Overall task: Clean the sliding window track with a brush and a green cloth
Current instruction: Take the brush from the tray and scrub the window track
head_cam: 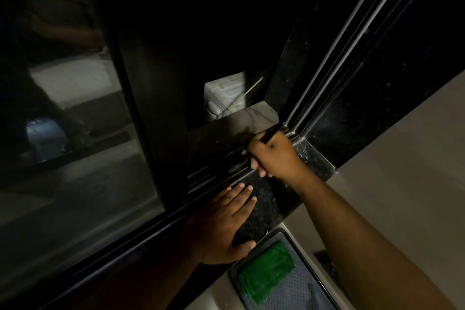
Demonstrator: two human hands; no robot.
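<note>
Clearly a dim night scene at an open sliding window. Toward two o'clock from the picture's middle, the right hand [273,155] curls its fingers round a thin dark brush [270,134], held like a pen, with the tip reaching up and right into the corner where the window track [216,171] along the sill meets the upright frame. That pen-like hold probably gives fine control for working grit out of the narrow grooves. The bristles themselves are too dark to make out.

At five o'clock, the left hand [226,219] lies flat, fingers straight and slightly spread, pressing on the dark speckled stone sill [266,199] just beside the track; it seems to brace the person while they lean in.

Lower, toward the five o'clock edge, the green cloth [268,273] sits folded in a dark tray [312,277], near the left hand's thumb but not touching it, apparently parked within reach for wiping once brushing ends.

At nine o'clock, the sliding glass pane [75,146] stands pushed aside, leaving the track exposed.
</note>
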